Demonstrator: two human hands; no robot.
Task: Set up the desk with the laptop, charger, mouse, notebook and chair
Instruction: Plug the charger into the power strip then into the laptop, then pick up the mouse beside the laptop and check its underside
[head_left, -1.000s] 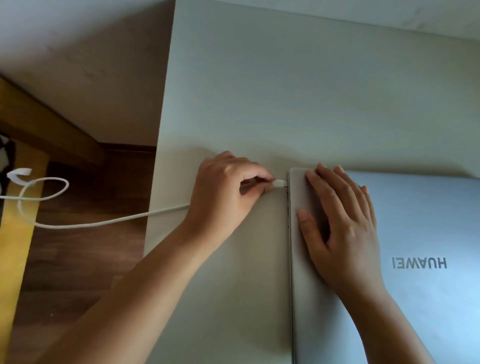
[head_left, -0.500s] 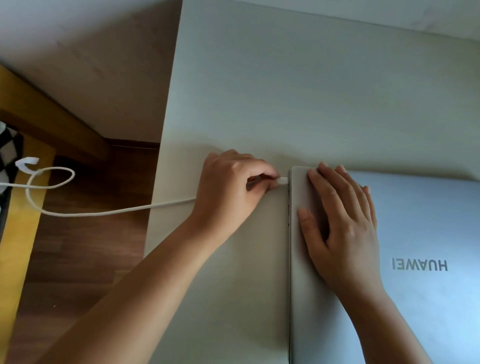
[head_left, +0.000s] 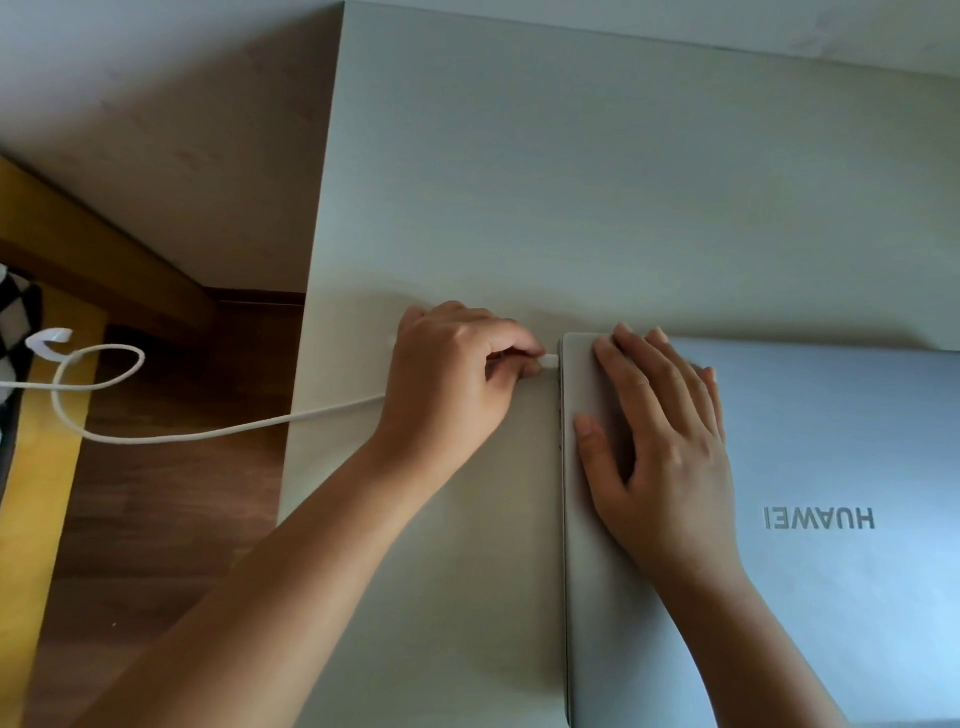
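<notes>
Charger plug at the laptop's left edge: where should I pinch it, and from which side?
Pinch the short white plug on its rigid body, coming from the left along the cable, as the left hand does. It points straight into the closed laptop, which the right hand steadies flat.

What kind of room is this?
Probably a bedroom or study at home: a pale desk holding a closed laptop, a white charger cable trailing over a wooden floor.
</notes>
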